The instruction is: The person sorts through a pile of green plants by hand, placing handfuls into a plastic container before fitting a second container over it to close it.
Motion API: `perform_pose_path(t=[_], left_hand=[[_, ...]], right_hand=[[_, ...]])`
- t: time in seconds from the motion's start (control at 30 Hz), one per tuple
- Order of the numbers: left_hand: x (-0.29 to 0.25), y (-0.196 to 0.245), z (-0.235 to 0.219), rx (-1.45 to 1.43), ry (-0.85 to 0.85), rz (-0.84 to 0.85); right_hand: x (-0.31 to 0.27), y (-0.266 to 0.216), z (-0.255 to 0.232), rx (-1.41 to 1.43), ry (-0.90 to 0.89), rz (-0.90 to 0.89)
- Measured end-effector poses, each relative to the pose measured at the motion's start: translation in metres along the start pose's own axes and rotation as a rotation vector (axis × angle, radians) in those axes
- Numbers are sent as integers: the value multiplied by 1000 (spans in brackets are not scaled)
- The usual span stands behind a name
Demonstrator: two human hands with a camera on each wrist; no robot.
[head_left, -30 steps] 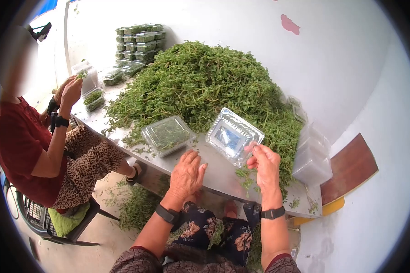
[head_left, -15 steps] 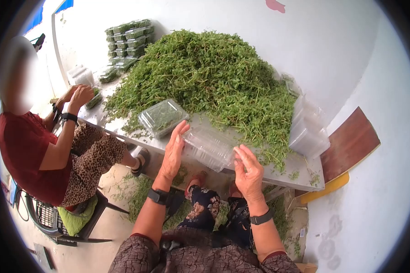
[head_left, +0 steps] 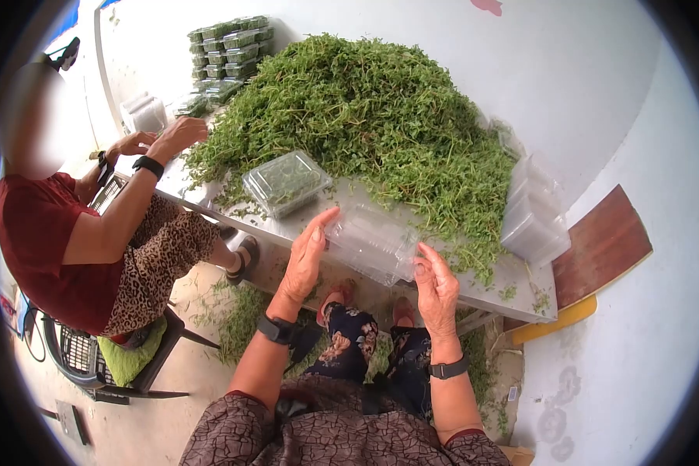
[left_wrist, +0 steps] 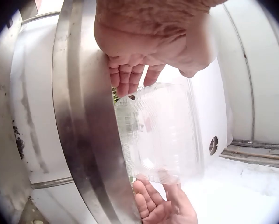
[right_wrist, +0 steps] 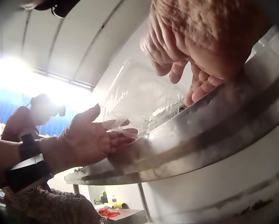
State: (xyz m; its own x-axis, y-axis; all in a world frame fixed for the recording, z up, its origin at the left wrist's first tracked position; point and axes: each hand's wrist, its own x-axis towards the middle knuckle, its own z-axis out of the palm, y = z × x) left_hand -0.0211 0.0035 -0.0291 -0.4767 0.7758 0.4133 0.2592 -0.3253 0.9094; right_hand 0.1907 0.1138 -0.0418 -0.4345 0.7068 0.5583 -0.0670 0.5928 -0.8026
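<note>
An empty clear plastic clamshell box [head_left: 371, 242] is held between both hands at the table's front edge. Its left end meets the left hand [head_left: 307, 260], whose fingers lie nearly straight along it with the palm turned inward. At the opposite end, the right hand [head_left: 436, 291] touches the box with fingertips and thumb, the fingers loosely bent. In the right wrist view the left hand [right_wrist: 90, 137] shows a flat palm beside the see-through box [right_wrist: 142, 95]. Just behind sits a lidded clear box [head_left: 287, 184] with some greens in it.
A large heap of leafy green stems [head_left: 365, 116] covers the metal table [head_left: 512, 279]. Stacked filled boxes [head_left: 229, 54] stand at the back left, nested clear boxes [head_left: 534, 213] at the right. Another person [head_left: 70, 248] sits at the left, reaching toward the heap. Stems litter the floor.
The clear box has been brought from above the heap's front down to the table edge and turned, with the left hand joining at its left end. The seated person's hands have moved toward the heap.
</note>
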Motion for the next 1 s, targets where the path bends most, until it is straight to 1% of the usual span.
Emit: perform_pose_path(t=[0.07,0.13,0.17,0.23,0.27,0.33,0.4,0.47,0.57,0.63,0.73,0.8,1.0], left_hand=[[-2,-3,-1,-9,-5,-26],[-1,-8,-2,-65,-36,27],[-1,-9,-1,-64,-33,27],[-3,-7,2,-69,17,92],[-3,-8,1,-69,16,89],[-3,-10,-2,-21,-63,152],[-3,-4,-1,21,-75,147],[-5,0,1,60,-94,139],[-6,0,1,116,-89,178],[-6,-1,-1,148,-121,211],[-7,-4,0,218,-117,190],[-7,-4,1,210,-108,174],[-7,-9,0,226,-95,162]], right_hand=[[-1,-2,0,3,-13,21],[-2,-2,0,12,-15,38],[-2,-3,0,20,-12,52],[0,-6,1,18,-6,50],[0,-7,1,15,3,47],[1,-5,0,57,2,68],[1,-6,-2,101,5,92],[2,-10,-4,170,-8,159],[4,-14,-7,181,-41,184],[4,-16,-8,198,-46,201],[4,-10,-9,242,-59,205],[5,-9,-9,268,-65,194],[4,-16,-11,286,-95,240]])
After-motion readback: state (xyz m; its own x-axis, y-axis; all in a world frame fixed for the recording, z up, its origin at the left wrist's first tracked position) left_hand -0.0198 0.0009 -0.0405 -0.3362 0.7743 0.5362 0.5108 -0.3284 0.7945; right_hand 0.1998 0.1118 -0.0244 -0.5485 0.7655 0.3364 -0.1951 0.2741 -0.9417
